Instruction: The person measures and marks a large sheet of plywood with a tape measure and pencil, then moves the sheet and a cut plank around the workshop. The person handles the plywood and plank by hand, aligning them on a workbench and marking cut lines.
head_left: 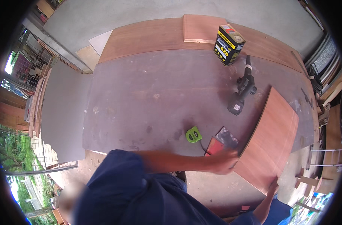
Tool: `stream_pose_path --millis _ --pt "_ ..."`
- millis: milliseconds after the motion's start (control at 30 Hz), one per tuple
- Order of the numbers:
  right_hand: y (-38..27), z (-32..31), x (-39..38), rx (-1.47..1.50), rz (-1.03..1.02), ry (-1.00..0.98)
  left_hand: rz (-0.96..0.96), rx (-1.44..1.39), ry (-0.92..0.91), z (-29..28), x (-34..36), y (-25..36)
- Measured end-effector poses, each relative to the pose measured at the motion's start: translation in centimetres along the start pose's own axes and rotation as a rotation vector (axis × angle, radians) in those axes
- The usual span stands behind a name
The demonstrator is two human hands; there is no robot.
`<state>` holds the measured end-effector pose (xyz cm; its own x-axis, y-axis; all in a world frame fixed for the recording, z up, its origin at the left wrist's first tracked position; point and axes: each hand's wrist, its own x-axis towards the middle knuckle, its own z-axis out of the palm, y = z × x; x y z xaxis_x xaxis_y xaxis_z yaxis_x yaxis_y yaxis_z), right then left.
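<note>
A reddish-brown plywood panel (270, 138) lies slantwise over the right front part of the worktable (141, 93), its near end past the table's edge. My left hand (226, 163) is closed at the panel's near left corner, slightly blurred. At the near right corner, my right hand (273, 186) grips the edge, its fingers partly hidden. Left of the panel, close to my left hand, are a red flat piece (214, 146) and a grey smudged flat piece (227, 137). A green tape measure (193, 134) sits just beyond my left forearm.
A black cordless blower-like tool (243, 90) lies beyond the panel's left edge. Farther back stands a black and yellow adhesive can (229, 45). Wooden boards (141, 40) line the table's far side, with a smaller board (202, 29) on top. A grey sheet (62, 112) is at the left.
</note>
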<state>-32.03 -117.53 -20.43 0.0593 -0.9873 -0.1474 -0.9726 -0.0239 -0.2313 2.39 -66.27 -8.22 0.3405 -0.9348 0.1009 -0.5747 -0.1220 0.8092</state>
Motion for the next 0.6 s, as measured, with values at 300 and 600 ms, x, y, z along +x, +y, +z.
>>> stream_pose_path --millis 300,600 --pt "-0.4 3.7 7.3 -0.001 -0.236 0.014 -0.498 0.473 0.31 -8.4 -19.5 -7.4" --pt "-26.5 -9.8 -30.2 0.696 -0.963 -0.197 -0.288 0.215 1.238 -23.2 -23.7 4.6"
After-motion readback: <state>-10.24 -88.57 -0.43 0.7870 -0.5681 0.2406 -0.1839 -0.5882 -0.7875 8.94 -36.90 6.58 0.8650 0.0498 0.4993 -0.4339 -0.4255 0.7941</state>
